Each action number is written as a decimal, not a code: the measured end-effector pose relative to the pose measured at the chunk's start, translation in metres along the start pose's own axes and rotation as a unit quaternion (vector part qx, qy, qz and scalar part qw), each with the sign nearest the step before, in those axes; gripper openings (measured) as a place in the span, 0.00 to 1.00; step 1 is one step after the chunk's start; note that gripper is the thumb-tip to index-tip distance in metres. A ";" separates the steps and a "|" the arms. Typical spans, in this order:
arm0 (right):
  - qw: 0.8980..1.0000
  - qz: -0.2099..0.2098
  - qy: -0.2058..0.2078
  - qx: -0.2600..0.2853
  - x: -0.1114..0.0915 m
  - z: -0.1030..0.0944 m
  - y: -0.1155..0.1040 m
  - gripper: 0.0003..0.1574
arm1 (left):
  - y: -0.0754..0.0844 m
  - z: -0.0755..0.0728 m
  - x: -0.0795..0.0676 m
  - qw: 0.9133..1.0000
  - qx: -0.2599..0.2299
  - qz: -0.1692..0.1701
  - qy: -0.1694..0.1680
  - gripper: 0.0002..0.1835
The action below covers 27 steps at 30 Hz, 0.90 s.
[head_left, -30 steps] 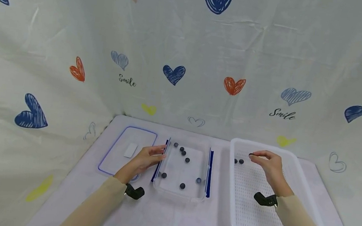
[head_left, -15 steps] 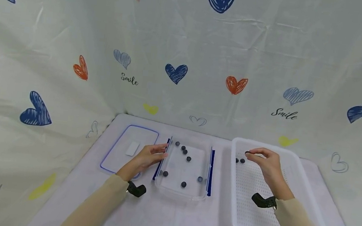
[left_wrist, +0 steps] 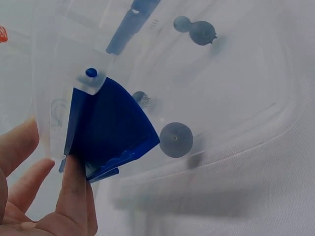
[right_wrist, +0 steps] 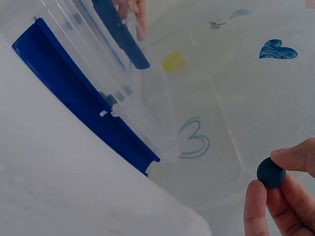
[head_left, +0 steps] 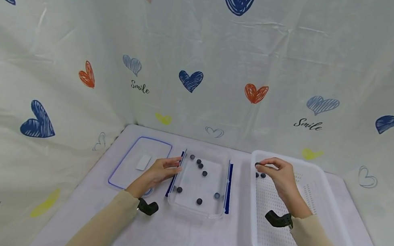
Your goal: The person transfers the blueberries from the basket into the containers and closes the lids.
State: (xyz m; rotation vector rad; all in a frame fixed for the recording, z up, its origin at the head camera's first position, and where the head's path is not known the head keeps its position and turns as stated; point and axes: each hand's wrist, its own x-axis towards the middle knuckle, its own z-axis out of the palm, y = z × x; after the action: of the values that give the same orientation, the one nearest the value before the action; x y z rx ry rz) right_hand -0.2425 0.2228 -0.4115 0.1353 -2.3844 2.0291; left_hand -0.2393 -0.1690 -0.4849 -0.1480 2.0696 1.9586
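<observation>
My left hand [head_left: 156, 173] holds the left wall of a clear plastic container [head_left: 187, 211], its fingertips right at the rim. Close by those fingers, one blue latch [left_wrist: 110, 130] hangs unfastened. Several blueberries [head_left: 199, 201] lie scattered on the container's floor. My right hand [head_left: 281, 179] pinches one blueberry [right_wrist: 271, 172] between thumb and fingers. It is over the back left corner of a white perforated basket [head_left: 254, 243]. Two more blueberries [head_left: 263, 175] lie in the basket, just below that hand.
Left of the container lies a clear lid [head_left: 126, 151] with a blue seal and a small white rectangle [head_left: 143, 162] on it. A white table [head_left: 187, 239] bears everything. A curtain [head_left: 234, 50] printed with hearts stands behind and around it.
My right hand has moved left with the blueberry, from inside the basket toward its left rim. The left hand stays at the container's wall.
</observation>
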 end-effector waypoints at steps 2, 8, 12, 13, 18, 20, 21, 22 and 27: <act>1.000 0.000 -0.006 0.004 0.000 0.004 0.000 0.09 | 0.000 0.000 0.000 1.000 -0.001 0.000 -0.002 0.29; 0.999 0.003 -0.021 -0.027 -0.001 0.017 -0.002 0.14 | -0.001 -0.001 0.000 1.000 -0.003 -0.003 -0.003 0.29; 0.999 0.011 -0.029 -0.036 -0.002 0.026 -0.003 0.17 | 0.000 0.000 -0.001 1.000 -0.005 -0.003 -0.004 0.29; 0.999 0.010 -0.031 -0.035 -0.002 0.028 -0.003 0.17 | -0.001 0.000 -0.001 1.000 -0.006 -0.002 -0.004 0.29; 0.999 0.009 -0.048 -0.024 -0.002 0.039 -0.003 0.16 | -0.002 -0.001 0.000 1.000 -0.005 0.000 -0.003 0.29; 0.998 0.016 -0.055 -0.024 -0.003 0.044 -0.002 0.16 | -0.003 0.000 0.000 1.000 -0.004 -0.002 -0.003 0.29; 0.998 0.020 -0.058 -0.025 -0.004 0.046 -0.002 0.17 | -0.003 0.000 0.000 1.000 -0.005 -0.003 -0.003 0.29; 0.998 0.023 -0.059 -0.027 -0.004 0.048 -0.001 0.18 | -0.003 0.000 -0.001 1.000 -0.006 -0.002 -0.003 0.29; 0.997 0.024 -0.064 -0.031 -0.002 0.060 0.001 0.16 | -0.002 0.000 -0.001 1.000 -0.007 0.003 -0.003 0.29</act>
State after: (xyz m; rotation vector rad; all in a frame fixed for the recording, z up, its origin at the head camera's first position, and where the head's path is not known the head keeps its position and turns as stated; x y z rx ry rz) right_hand -0.2374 0.1642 -0.4222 0.2153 -2.5470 2.0217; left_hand -0.2379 -0.1694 -0.4866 -0.1384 2.0541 1.9752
